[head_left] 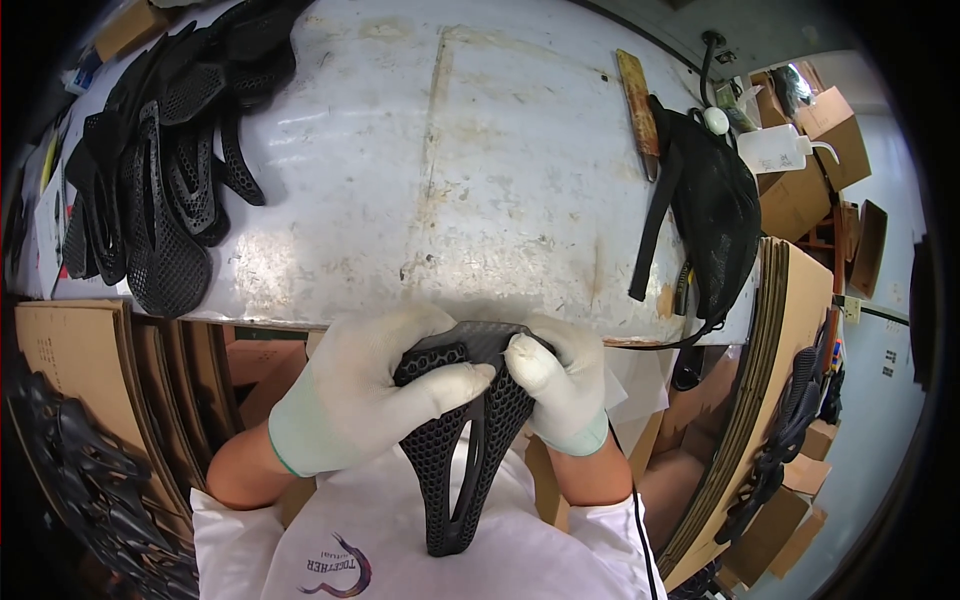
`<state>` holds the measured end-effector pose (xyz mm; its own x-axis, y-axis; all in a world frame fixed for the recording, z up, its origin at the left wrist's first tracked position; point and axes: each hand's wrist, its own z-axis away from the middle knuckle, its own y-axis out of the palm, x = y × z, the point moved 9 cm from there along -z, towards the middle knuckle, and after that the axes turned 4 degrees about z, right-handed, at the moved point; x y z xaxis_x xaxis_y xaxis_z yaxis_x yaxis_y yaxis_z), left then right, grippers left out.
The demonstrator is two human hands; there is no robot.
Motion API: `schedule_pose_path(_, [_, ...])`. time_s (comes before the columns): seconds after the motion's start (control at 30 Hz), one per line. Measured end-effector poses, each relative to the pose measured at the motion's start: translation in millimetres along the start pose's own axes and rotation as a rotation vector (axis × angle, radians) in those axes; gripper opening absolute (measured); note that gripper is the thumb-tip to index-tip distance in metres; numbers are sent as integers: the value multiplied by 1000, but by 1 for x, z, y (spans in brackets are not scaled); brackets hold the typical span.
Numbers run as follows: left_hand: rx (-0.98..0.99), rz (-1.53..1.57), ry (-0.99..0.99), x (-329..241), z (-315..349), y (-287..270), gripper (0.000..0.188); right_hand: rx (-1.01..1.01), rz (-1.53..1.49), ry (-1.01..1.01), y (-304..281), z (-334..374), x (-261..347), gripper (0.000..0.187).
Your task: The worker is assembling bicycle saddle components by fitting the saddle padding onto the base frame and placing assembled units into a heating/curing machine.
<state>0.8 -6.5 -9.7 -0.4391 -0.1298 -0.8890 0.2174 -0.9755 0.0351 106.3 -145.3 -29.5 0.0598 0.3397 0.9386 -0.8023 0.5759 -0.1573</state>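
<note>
While left hand (375, 390) and right hand (566, 385), both gloved, are closed on the wide rear of a black honeycomb bicycle saddle (500, 430), it lies between them at the surface's (520, 200) near edge, long axis running nose-first toward the shirt (400, 525), neither hand clearly nearer

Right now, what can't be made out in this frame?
Head view:
Far face of the black honeycomb piece: turned away from the camera.
Several fingers of the left hand and right hand: hidden behind the piece.
Black pile: overlapping parts hide its count; top edge crops it.
</note>
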Motion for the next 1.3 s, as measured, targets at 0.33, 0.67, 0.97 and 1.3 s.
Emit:
schedule_pose_path(0.33, [-100, 68, 120, -3, 2, -7, 28, 155, -419, 198, 20, 22, -69, 126])
schedule_pose_path(0.67, [58, 155, 436, -3, 12, -6, 50, 122, -336, 24, 17, 14, -51, 111])
schedule_pose_path(0.97, [-135, -414, 1321, -97, 49, 48, 39, -71, -20, -212, -20, -12, 36, 99])
schedule_pose_path(1.3, [-264, -567, 930, -78, -32, 47, 75, -255, 448, -547, -33, -24, 15, 69])
